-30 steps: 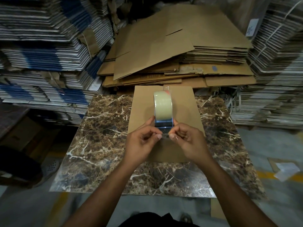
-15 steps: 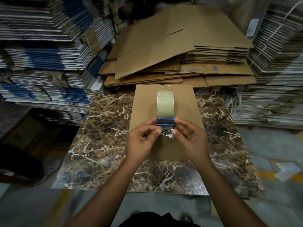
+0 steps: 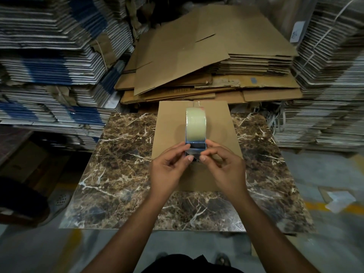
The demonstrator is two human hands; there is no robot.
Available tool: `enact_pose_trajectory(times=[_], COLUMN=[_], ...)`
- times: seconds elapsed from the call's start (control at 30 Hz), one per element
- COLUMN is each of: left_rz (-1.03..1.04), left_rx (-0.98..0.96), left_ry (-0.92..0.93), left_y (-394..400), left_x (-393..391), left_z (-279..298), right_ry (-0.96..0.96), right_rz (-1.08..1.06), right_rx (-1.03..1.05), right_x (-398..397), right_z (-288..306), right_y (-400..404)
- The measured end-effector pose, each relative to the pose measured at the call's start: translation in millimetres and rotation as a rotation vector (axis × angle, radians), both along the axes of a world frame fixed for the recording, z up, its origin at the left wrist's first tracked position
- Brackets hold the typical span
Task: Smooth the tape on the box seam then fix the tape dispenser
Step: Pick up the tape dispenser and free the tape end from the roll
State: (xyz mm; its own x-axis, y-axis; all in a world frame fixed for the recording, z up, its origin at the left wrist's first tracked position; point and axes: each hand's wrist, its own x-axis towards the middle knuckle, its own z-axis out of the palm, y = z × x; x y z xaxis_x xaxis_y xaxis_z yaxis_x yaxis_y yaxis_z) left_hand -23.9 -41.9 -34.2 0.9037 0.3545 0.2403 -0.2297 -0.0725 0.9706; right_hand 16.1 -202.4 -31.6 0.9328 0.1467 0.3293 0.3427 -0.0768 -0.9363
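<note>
While stacks of cardboard (image 3: 206, 56) crowd the marble table (image 3: 122, 174), a flat box (image 3: 222, 123) lies under both hands.
The tape dispenser (image 3: 196, 131) stands between them; left hand (image 3: 167, 170) and right hand (image 3: 226, 170) pinch its loose tape end (image 3: 194, 154), fingertips closed.

Bare tabletop (image 3: 118, 164) lies open left and right of my hands (image 3: 197, 168). Ahead, the upright tape dispenser (image 3: 196, 131) blocks me; beyond it, cardboard stacks (image 3: 206, 66) wall off the tabletop's far side.
</note>
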Motion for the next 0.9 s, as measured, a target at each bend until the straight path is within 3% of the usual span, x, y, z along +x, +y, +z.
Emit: enact_pose_trajectory(times=[0.23, 0.4, 0.63, 0.9], left_rz=[-0.081, -0.039, -0.03, 0.058], left_rx=[-0.206, 0.024, 0.131, 0.281], left_ry=[0.012, 0.005, 0.021, -0.008], left_y=[1.1, 6.9, 4.0, 6.1], left_x=[-1.5, -0.9, -5.0, -10.5], left_z=[4.3, -4.7, -2.3, -1.7], right_ry=[0.002, 0.026, 0.054, -0.009], right_rz=[0.014, 0.042, 0.025, -0.051], right_rx=[0.011, 0.024, 0.098, -0.068], right_x=[2.4, -1.1, -8.4, -6.7], right_z=[-4.3, -2.9, 0.3, -1.4], right_y=[-3.7, -6.1, -6.5, -11.3])
